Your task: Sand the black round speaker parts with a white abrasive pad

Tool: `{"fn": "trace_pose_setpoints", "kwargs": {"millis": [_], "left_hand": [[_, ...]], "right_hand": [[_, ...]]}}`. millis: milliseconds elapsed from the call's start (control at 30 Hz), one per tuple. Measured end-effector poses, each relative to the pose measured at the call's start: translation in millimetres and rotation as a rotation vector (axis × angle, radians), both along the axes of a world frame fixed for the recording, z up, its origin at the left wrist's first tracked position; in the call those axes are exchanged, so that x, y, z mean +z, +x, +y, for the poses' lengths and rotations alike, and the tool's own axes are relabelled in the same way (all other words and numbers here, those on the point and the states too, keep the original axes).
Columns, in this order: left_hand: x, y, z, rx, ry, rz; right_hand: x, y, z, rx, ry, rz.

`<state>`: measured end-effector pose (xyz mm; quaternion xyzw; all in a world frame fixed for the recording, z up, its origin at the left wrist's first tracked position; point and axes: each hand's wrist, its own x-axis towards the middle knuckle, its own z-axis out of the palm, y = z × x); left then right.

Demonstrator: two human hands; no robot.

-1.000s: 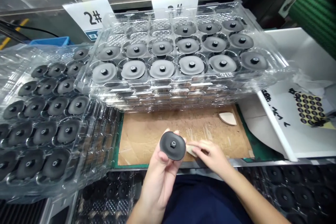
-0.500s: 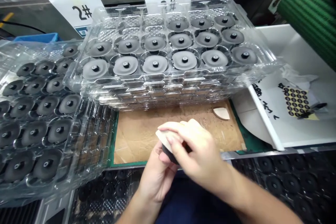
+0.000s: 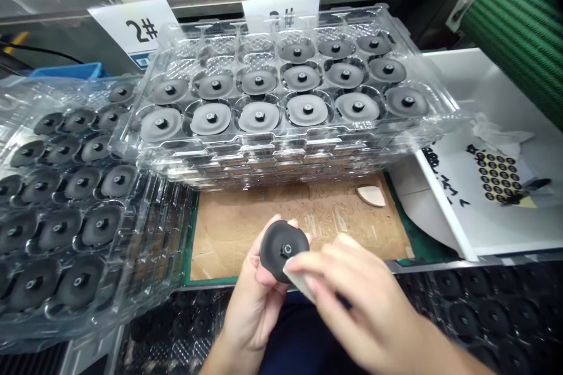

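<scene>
A round black disc [image 3: 275, 243] with a small raised hub faces up in my left hand [image 3: 255, 299], whose fingers curl around its underside and edge. My right hand [image 3: 360, 293] pinches a thin white pad [image 3: 300, 282], its tip against the disc near the hub. Both hands are over the front edge of the brown cardboard [image 3: 229, 240]. Ahead of them, a stack of clear plastic trays [image 3: 272, 155] holds similar black discs [image 3: 259, 116]. A second whitish wedge-shaped pad [image 3: 372, 195] lies on the cardboard at the right.
More clear trays of black discs [image 3: 79, 281] are stacked at the left. At right, a white bin [image 3: 464, 240] contains a sheet of round black stickers [image 3: 499, 176]. A green ribbed roll [image 3: 519, 29] hangs at upper right. Paper signs [image 3: 141, 29] stand behind the trays.
The disc has turned so its hub face shows upward. My right hand has moved right and down with the white pad, uncovering the disc in my left hand.
</scene>
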<state>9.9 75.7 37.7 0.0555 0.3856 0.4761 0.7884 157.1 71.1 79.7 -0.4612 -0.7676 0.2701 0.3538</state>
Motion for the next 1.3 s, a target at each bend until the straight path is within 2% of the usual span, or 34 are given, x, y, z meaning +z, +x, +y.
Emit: {"fn": "trace_pose_setpoints", "kwargs": {"millis": [67,133,200,233,267,333,367,433,500,567,667,767,900,967,1033,1100,1200,1300], "left_hand": [[-1.3,-0.3,-1.0,0.024,0.017,0.025],[-3.1,0.5,-1.4,0.029,0.022,0.036],[-4.8,2.1,-1.4,0.029,0.014,0.027],[-5.5,2.7,-1.3,0.047,0.015,0.026],[-6.0,3.1,-1.1,0.078,0.012,0.027],[-6.4,2.8,-0.7,0.148,-0.004,0.032],[-6.3,2.1,-0.5,0.174,-0.019,0.035],[-5.7,0.1,-0.3,0.193,-0.036,0.027],[-4.9,-1.7,-0.5,0.184,-0.015,0.008],[-4.1,-2.9,-0.7,0.16,0.01,-0.018],[-3.1,-3.8,-1.0,0.132,0.022,-0.029],[-2.5,-3.3,-2.2,0.128,0.019,-0.012],[-4.0,2.1,-7.3,0.104,0.043,0.008],[-5.5,4.7,-11.1,0.071,0.063,0.011],[-7.1,4.6,-14.4,0.022,0.052,0.009],[-7.8,1.7,-16.3,-0.014,0.019,0.03],[-6.3,-1.2,-16.1,-0.006,-0.009,0.09],[-2.0,1.8,-14.0,-0.065,-0.014,0.08]], "right_hand": [[1.2,-2.3,0.0,-0.056,-0.036,-0.016],[1.6,-3.9,-0.3,-0.085,0.018,-0.028],[-2.9,-2.9,1.8,-0.028,0.021,0.01],[-8.6,-0.7,4.4,-0.019,-0.035,0.03],[-16.9,2.8,7.9,-0.055,-0.123,0.038],[-40.7,12.5,14.7,-0.234,-0.307,0.015],[-55.0,17.2,16.5,-0.324,-0.363,0.0],[-84.5,23.0,13.4,-0.402,-0.427,-0.008],[-110.1,21.6,1.2,-0.37,-0.472,0.01],[-128.1,15.4,-15.1,-0.315,-0.518,0.038],[-137.2,9.7,-30.1,-0.285,-0.569,0.079],[-120.4,15.3,-23.6,-0.335,-0.562,0.125],[-62.2,15.8,-2.2,-0.392,-0.447,0.22],[-32.5,5.6,3.6,-0.321,-0.278,0.27],[-12.6,-6.6,4.9,-0.199,-0.108,0.233],[-3.6,-14.4,4.7,-0.065,-0.093,0.166],[-2.0,-17.4,8.1,0.089,-0.217,0.098],[-2.5,-18.7,14.1,-0.012,-0.091,0.061]]}}
